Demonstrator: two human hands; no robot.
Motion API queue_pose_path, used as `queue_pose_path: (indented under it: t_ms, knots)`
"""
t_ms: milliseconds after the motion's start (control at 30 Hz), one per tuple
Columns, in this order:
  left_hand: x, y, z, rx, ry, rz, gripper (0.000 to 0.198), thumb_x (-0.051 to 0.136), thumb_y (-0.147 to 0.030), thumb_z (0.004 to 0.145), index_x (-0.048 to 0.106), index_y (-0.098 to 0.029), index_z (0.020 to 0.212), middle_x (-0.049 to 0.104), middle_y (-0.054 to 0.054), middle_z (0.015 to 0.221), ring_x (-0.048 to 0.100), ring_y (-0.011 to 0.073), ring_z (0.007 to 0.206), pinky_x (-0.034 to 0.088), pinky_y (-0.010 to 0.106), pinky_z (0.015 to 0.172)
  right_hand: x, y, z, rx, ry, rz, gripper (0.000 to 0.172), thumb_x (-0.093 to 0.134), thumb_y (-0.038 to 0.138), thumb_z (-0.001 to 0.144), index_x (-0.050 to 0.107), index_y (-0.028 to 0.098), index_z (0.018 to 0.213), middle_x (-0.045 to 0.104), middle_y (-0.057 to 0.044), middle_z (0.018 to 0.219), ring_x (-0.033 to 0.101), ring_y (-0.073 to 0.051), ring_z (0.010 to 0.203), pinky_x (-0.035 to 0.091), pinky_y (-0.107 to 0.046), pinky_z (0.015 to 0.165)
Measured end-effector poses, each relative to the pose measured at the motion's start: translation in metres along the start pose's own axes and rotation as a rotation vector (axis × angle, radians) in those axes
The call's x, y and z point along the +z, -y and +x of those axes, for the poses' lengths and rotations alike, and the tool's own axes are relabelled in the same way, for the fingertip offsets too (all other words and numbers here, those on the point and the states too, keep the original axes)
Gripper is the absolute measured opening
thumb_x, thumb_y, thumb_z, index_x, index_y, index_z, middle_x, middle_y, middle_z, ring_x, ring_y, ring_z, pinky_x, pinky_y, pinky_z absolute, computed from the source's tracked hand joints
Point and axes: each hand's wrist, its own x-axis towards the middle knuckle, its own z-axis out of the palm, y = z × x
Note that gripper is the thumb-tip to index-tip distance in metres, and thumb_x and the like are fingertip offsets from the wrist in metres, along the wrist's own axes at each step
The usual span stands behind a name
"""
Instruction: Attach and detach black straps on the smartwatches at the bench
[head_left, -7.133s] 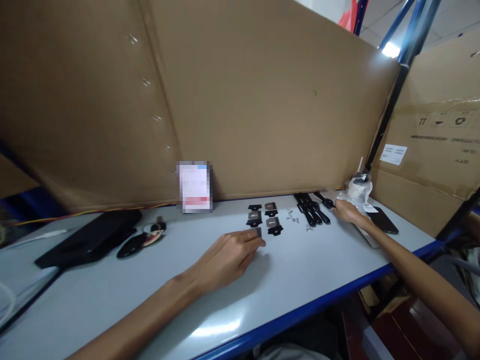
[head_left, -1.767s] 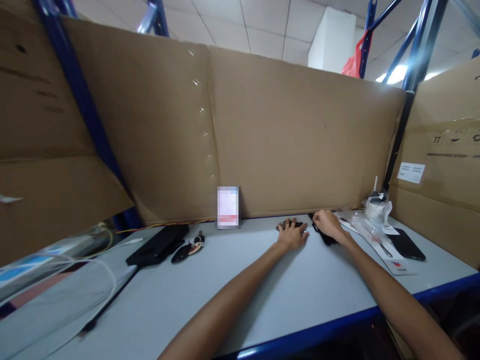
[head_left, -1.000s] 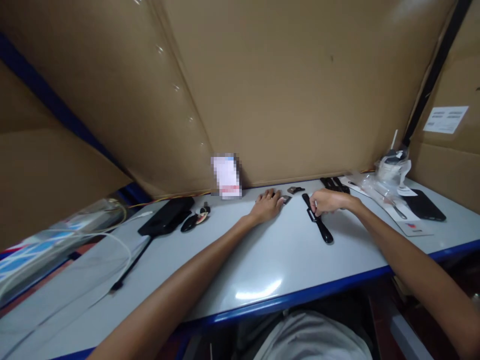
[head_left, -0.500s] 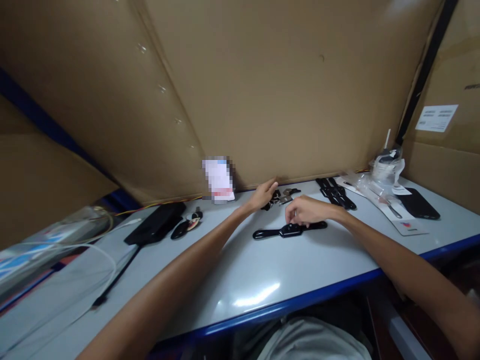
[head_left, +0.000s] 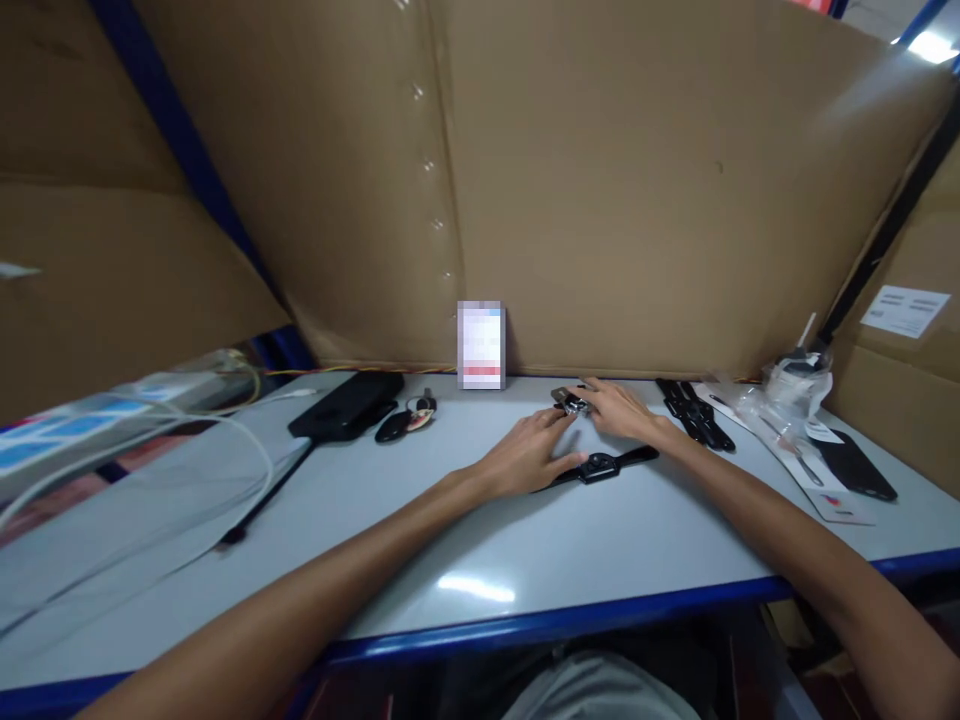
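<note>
While our left hand (head_left: 525,456) extends loose fingers over the spokeshave (head_left: 600,467) right of frame centre, our right hand (head_left: 621,412) meets the metal parts (head_left: 574,404) just above, grip unclear; selecting pieces, we seemingly need a fine pinch.

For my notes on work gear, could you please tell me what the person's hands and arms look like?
The left hand and right hand are ungloved. No sleeve, watch or bracelet shows on either arm; whether a ring is worn, I cannot tell.

Pale blue-edged table (head_left: 600,550), black handled tool (head_left: 600,468), small metal parts (head_left: 574,402), more black tools (head_left: 694,413), key fob (head_left: 392,427), black case (head_left: 346,404), dark phone (head_left: 856,465)
</note>
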Motion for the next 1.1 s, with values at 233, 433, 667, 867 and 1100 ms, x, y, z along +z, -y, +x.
queue_pose_path:
  t_ms: [233,433,667,867,1100]
  knots:
    - [0.001,0.016,0.012,0.011,0.103,0.03,0.069,0.05,-0.059,0.094,0.046,-0.014,0.146,0.041,0.02,0.157,0.045,0.0357,0.14,0.036,0.051,0.114,0.001,-0.003,-0.005,-0.035,-0.023,0.183,0.021,0.06,0.014,0.091,0.075,0.018,0.105,0.071,-0.009,0.105,0.063,-0.019,0.094,0.043,-0.027,0.082]
    - [-0.006,0.013,0.012,0.054,-0.008,0.0,0.035,0.05,-0.041,0.098,0.069,-0.017,0.115,0.064,0.016,0.128,0.06,0.0301,0.117,0.044,0.047,0.102,-0.006,-0.009,-0.025,0.098,-0.001,0.291,0.006,0.071,0.016,0.083,0.077,0.015,0.085,0.071,-0.006,0.09,0.062,-0.016,0.082,0.041,-0.025,0.074]
    - [-0.021,-0.014,-0.003,0.177,0.129,-0.102,0.037,0.069,-0.046,0.087,0.073,-0.022,0.115,0.066,0.009,0.106,0.061,0.0261,0.101,0.045,0.04,0.09,-0.026,-0.012,-0.028,0.288,-0.086,0.444,0.016,0.065,0.021,0.087,0.079,0.012,0.088,0.075,-0.006,0.081,0.064,-0.016,0.075,0.043,-0.025,0.071]
    - [-0.02,-0.015,-0.004,0.113,0.171,-0.099,0.03,0.065,-0.042,0.09,0.073,-0.022,0.111,0.064,0.005,0.091,0.059,0.0193,0.08,0.042,0.031,0.073,-0.025,-0.02,-0.032,0.349,0.015,0.37,0.018,0.062,0.014,0.084,0.079,0.013,0.087,0.076,-0.007,0.08,0.066,-0.016,0.075,0.042,-0.023,0.069]
    - [-0.014,-0.013,-0.004,0.072,0.135,-0.126,0.027,0.068,-0.04,0.087,0.072,-0.021,0.107,0.061,0.003,0.085,0.056,0.0176,0.076,0.042,0.03,0.071,-0.02,-0.029,-0.037,0.451,0.017,0.098,0.026,0.056,0.016,0.09,0.078,0.016,0.103,0.076,-0.018,0.105,0.069,-0.027,0.1,0.044,-0.029,0.077]
